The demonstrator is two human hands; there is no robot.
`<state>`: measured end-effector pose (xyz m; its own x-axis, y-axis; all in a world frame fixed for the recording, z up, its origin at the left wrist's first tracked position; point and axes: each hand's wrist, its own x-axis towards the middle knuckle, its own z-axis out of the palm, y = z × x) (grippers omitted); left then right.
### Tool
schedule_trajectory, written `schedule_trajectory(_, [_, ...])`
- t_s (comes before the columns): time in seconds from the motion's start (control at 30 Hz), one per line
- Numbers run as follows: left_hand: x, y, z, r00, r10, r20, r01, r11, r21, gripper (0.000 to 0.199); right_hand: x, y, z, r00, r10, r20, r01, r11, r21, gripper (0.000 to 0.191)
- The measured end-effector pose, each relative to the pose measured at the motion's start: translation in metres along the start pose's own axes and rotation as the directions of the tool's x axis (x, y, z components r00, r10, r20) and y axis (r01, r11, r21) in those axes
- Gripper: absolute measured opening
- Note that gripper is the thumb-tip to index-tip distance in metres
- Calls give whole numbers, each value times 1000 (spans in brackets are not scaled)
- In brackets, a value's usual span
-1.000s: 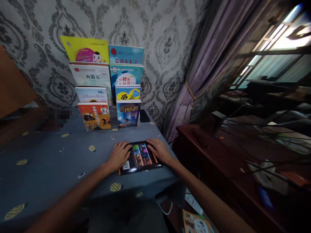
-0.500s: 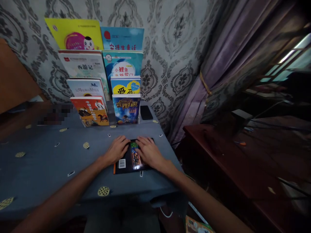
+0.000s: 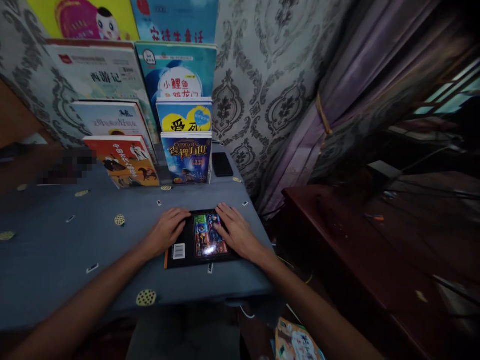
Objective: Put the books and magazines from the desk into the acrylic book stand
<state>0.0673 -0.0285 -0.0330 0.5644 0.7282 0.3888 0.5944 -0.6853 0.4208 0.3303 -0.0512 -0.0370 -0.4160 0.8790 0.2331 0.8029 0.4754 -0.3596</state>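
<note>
On the black book point(image 3: 203, 240), left hand point(image 3: 167, 231) and right hand point(image 3: 238, 232) rest palm-down, fingers point(image 3: 227, 212) loosely open, gripping nothing.

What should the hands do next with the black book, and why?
I'd probably slide the right hand a little outward, toward the edge of the black book. It lies across the book's right side and hides some of the colourful pictures, while the left hand is over at the left side and leaves them uncovered.

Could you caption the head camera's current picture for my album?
Left hand and right hand rest on a dark book, with standing books behind.
</note>
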Motion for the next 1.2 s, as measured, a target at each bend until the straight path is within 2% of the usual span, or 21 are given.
schedule_trajectory(0.27, [0,-3,-3,1000,-11,4,11,999,36,34,1,1,4,999,26,-27,-26,1000,2,51])
schedule_trajectory(0.4, [0,-8,-12,993,-101,-68,108,988,108,31,1,0,-2,999,37,-9,-37,999,-27,50])
schedule_trajectory(0.5, [0,-15,-19,981,-160,-113,172,980,100,31,5,-11,-9,999,42,3,-41,995,-86,46])
schedule_trajectory(0.57, [-1,-20,-21,975,-193,-114,199,979,44,30,11,-31,-11,999,-29,16,30,995,-100,40])
schedule_trajectory(0.63, [0,-24,-22,966,-234,-111,233,972,-25,30,20,-57,-8,980,-188,62,191,981,-40,37])
schedule_trajectory(0.7, [0,-26,-22,953,-283,-110,274,958,-86,30,32,-81,0,911,-381,156,372,925,82,34])
schedule_trajectory(0.77, [1,-27,-21,942,-323,-92,310,941,-134,32,44,-97,10,867,-461,191,438,887,148,32])
schedule_trajectory(0.8, [2,-27,-21,938,-337,-79,323,934,-153,33,50,-100,14,859,-474,194,448,879,163,32])
schedule_trajectory(0.9, [2,-27,-20,934,-351,-62,336,926,-170,34,64,-94,23,875,-449,179,423,891,167,34])
schedule_trajectory(1.07, [0,-23,-18,955,-288,-78,280,955,-96,33,69,-67,26,921,-357,158,334,930,151,46])
schedule_trajectory(1.13, [-1,-18,-21,971,-231,-53,228,972,-60,36,65,-55,23,939,-307,156,288,949,131,46])
schedule_trajectory(1.2, [-3,-10,-26,993,-119,26,120,992,-46,48,58,-40,18,957,-250,150,236,966,102,46])
